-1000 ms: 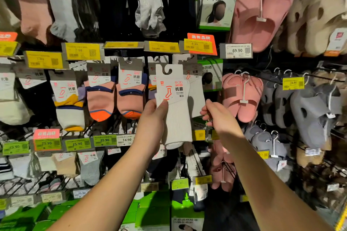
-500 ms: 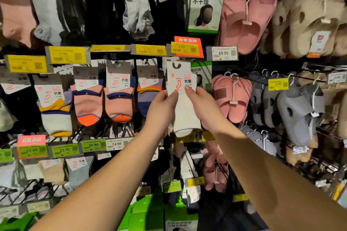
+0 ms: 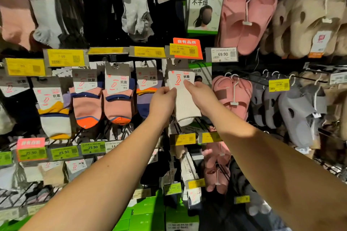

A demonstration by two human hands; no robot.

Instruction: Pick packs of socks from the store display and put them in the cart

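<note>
I have both hands up at the sock display: my left hand pinches the left edge of the white sock pack just under its card label, and my right hand grips the right edge, thumb on the label. The pack hangs at the hook below the yellow 8.99 price tag, just right of the purple-and-orange socks and left of the pink slippers.

Both bare arms reach forward and up, converging. The left hand pinches the sock pack at its left edge; the right hand grips its right side, fingers curled.
</note>
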